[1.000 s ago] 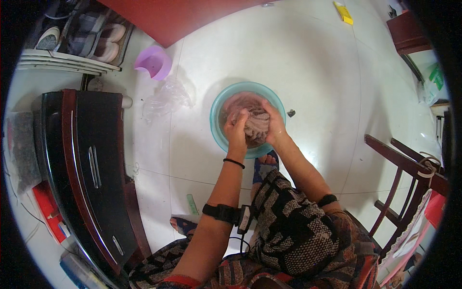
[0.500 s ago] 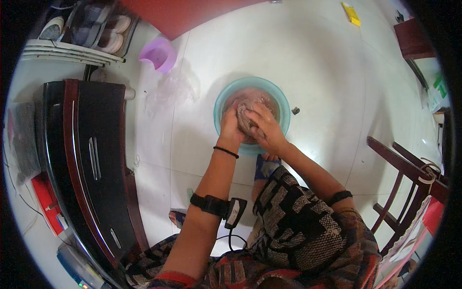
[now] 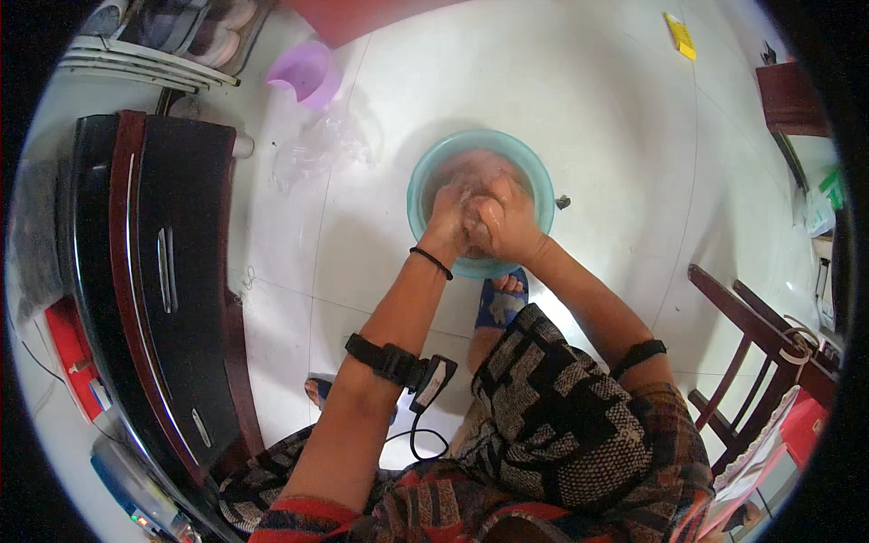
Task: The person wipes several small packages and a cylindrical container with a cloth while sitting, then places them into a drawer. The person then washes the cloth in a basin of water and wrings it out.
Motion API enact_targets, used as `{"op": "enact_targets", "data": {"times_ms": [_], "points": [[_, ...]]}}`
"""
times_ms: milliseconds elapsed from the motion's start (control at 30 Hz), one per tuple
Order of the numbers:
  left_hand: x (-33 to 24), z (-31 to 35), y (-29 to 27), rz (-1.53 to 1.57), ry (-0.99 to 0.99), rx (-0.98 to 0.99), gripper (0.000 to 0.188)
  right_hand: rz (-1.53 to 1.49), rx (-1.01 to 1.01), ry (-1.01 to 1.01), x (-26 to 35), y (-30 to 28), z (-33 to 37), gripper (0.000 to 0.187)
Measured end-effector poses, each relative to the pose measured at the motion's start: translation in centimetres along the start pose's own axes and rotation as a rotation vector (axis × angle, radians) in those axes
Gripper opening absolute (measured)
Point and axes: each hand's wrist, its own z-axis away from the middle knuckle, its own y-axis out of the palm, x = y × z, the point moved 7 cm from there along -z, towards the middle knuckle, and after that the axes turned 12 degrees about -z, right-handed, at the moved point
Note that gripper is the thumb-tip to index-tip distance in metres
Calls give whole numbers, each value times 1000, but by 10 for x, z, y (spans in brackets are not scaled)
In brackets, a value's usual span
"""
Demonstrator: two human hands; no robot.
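Observation:
A teal plastic basin (image 3: 544, 185) of murky brownish water stands on the floor ahead of me. Both of my hands are down inside it, pressed together over a wet, grey-brown bundle (image 3: 472, 215) that looks like cloth. My left hand (image 3: 448, 210) grips its left side, with the fingers partly under water. Curled over it from the right is my right hand (image 3: 509, 219), its thumb on top near the other hand. Most of the bundle is hidden between the palms, so its exact kind does not show.
A purple plastic scoop (image 3: 319, 86) and clear plastic film (image 3: 312, 154) lie left of the basin. The black cabinet (image 3: 186, 226) and shoe rack (image 3: 149, 59) line the left side. A dark wooden chair (image 3: 751, 317) stands right. My sandalled foot (image 3: 501, 308) is close to the basin.
My hands have closed more tightly around the bundle and sunk lower, and the right fingers have curled in. Less of the bundle shows. The whole view has shifted slightly.

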Motion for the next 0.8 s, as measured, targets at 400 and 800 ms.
{"op": "enact_targets", "data": {"times_ms": [400, 800], "points": [[-11, 18, -9, -1079, 432, -367, 32, -298, -210, 817, -100, -11, 20, 39], [5, 27, -14, -2323, 695, -351, 34, 441, 581, 600, -77, 41, 47, 27]]}}
